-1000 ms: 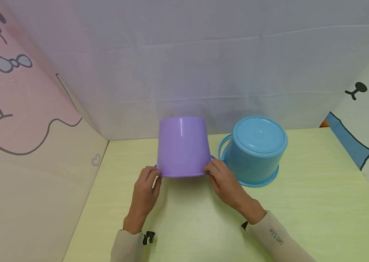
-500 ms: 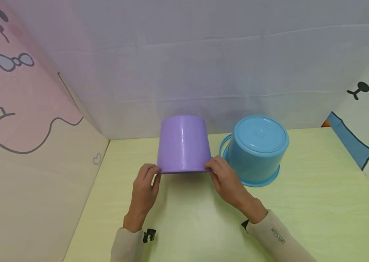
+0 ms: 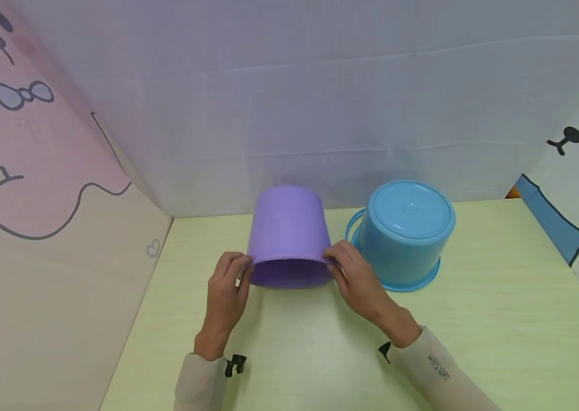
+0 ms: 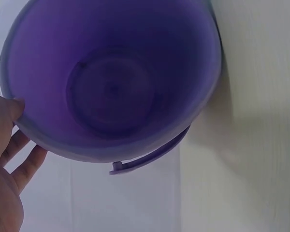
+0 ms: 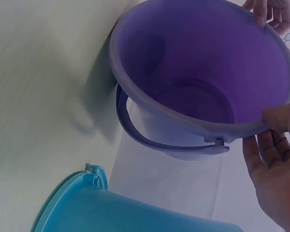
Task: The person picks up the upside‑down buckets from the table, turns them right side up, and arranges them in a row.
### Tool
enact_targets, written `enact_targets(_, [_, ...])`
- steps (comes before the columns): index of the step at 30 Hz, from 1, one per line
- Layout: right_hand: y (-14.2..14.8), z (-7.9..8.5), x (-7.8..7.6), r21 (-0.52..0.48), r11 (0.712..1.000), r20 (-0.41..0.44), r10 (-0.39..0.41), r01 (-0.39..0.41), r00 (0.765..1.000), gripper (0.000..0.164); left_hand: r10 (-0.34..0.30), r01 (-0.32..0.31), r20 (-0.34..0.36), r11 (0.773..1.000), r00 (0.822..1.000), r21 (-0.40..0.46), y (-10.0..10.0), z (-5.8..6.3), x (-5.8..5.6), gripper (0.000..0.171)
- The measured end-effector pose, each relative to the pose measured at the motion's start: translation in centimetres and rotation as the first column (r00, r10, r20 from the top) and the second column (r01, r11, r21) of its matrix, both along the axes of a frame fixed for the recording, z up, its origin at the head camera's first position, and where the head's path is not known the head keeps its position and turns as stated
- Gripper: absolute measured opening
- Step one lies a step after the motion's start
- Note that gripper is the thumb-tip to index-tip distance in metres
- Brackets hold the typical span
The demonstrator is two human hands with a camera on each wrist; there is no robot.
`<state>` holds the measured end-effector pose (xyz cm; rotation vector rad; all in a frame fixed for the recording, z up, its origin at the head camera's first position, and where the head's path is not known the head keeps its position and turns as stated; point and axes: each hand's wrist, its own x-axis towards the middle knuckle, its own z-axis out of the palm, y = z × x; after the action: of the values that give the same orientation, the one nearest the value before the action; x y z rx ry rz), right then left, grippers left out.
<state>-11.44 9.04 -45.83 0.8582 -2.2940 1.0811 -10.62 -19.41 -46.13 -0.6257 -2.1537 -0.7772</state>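
Two hands, one bucket between them. Left hand [image 3: 226, 285] and right hand [image 3: 356, 279] are both clamped on the purple bucket [image 3: 289, 222], pinching opposite sides of its rim [image 3: 289, 260], thumbs at the mouth, other fingers outside. Bucket runs away from the hands, tipped on its side: mouth toward the person, base toward the white cloth [image 3: 299, 114]. Low edge of the mouth sits below the hands, close to the worktop [image 3: 294, 354]; can't tell if it touches.

Step, my read: turning the purple bucket, roughly halfway between base-up and mouth-up. Next move probably calls for even lift from both hands so it doesn't twist. Main risk: clipping the blue bucket [image 3: 404, 257] just outboard of the right hand.

Counts:
- buckets: two, one purple, one blue. Blue is base-up on the worktop, in neither hand's grip.
- handles: two. Purple handle [image 5: 140, 138] hangs behind the rim, pivot near the right hand; blue handle [image 3: 348, 228] is just beyond the right hand.
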Motion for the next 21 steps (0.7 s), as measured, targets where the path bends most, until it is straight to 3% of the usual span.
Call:
enact_targets(12, [0.1,-0.2,0.2,-0.015,0.999,0.076,-0.03,0.031,0.997,0.027,0.004,-0.004,0.017,0.999,1.0,0.035,0.1,-0.1,0.0,0.033])
enact_targets(21, [0.2,-1.6,0.8,-0.069,0.988,0.189,-0.122,0.137,0.974,0.036,0.021,-0.025,0.041,0.996,0.999,0.082,-0.1,-0.4,0.2,0.031])
